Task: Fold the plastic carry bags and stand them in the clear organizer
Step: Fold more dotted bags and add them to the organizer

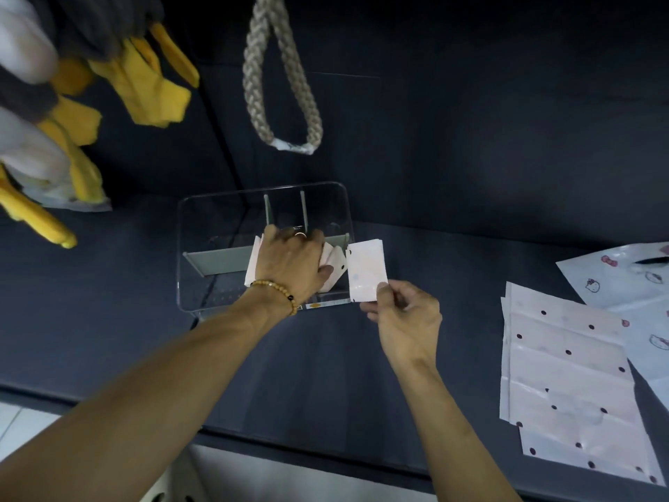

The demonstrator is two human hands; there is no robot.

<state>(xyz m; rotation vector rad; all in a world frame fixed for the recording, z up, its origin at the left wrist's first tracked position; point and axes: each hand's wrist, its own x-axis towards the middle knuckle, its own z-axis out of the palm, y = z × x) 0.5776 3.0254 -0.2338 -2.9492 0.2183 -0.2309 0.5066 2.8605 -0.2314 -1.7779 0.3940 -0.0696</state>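
Head view: dark bench (325,375) seen from above, two bare forearms reaching in from the lower edge.
Clear organizer (224,211): transparent box standing on the bench near its back wall, with grey dividers (217,260) splitting it into compartments.
Left hand (289,260): inside the organizer, palm down, fingers curled over the folded bags (331,253) that stand in a middle compartment — grip clamped on that bundle, pressing it toward the left.
Folded bags: pale pink and white, upright, edges showing on both sides of the left hand.
Bracelet (278,289): amber-coloured beads on the left wrist; a ring shows on one finger of the same hand.
Right hand (402,313): just outside the organizer's right front corner, thumb and fingers pinching the lower edge of a folded bag (365,271) — grip closed on it.
Folded bag: small white rectangle with faint dots, held upright, its top level with the organizer's right wall and just beside the standing bags.
Flat bags (568,375): unfolded pale sheets with dark dots, stacked on the bench at far right, well apart from the organizer.
Cartoon-print bags (615,277): white, lying behind and partly under the dotted stack.
Braided rope loop (282,85): hanging above the organizer.
Yellow and white cloths (72,121): hanging at upper left.
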